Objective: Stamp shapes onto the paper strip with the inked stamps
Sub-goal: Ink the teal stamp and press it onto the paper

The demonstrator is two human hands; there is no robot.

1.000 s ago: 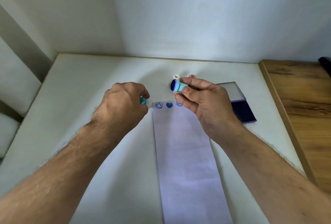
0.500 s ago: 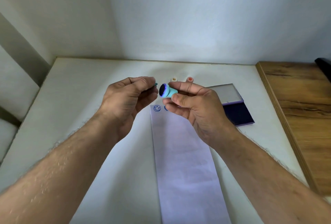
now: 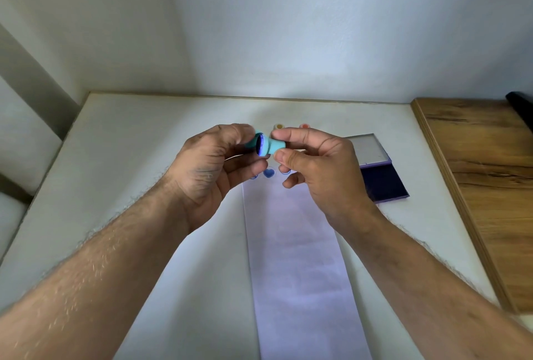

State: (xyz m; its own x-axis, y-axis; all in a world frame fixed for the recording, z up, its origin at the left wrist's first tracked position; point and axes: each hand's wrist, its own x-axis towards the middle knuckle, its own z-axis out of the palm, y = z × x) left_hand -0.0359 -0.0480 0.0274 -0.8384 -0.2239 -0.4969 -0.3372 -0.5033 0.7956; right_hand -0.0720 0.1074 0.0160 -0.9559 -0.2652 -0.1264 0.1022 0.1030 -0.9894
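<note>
White tabletop (image 3: 144, 158). Right hand (image 3: 320, 169) pinches small teal plastic stamp (image 3: 272, 145), axis lying 3-to-9 o'clock, inked face leftward. Left hand (image 3: 213, 166) grips teal cap (image 3: 251, 140) against it, above lilac paper strip (image 3: 297, 258).

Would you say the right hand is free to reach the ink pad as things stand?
Probably not yet: the right hand holds a teal stamp. The open ink pad lies just beside it, with nothing between.
</note>
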